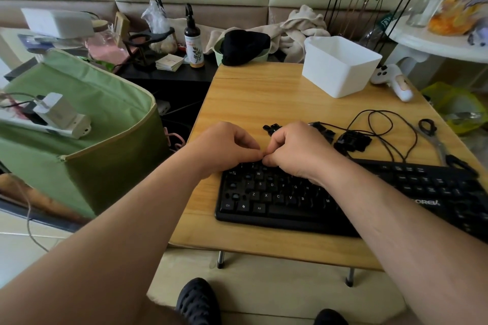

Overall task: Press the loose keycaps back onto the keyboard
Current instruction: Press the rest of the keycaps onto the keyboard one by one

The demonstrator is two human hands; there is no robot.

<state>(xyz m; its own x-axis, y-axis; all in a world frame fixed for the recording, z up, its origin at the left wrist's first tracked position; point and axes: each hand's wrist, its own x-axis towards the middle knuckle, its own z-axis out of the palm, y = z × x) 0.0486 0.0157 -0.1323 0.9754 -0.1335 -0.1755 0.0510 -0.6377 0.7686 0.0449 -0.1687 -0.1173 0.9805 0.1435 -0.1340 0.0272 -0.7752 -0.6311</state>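
A black keyboard [290, 200] lies on the low wooden table [264, 97], with several empty key sockets on its left side. My left hand [224, 148] and my right hand [295, 148] meet over the keyboard's top-left rows, fingers curled, fingertips touching at the centre. Whatever they pinch between them is hidden by the fingers. Loose black keycaps [351, 141] lie in a heap behind the keyboard, with a few more keycaps [270, 128] just beyond my right knuckles.
A white plastic bin [340, 66] stands at the table's back right, beside a white game controller [393, 79]. A black cable [383, 126] loops right of the keycaps, near a metal tool [433, 137]. A green fabric box [79, 126] stands to the left.
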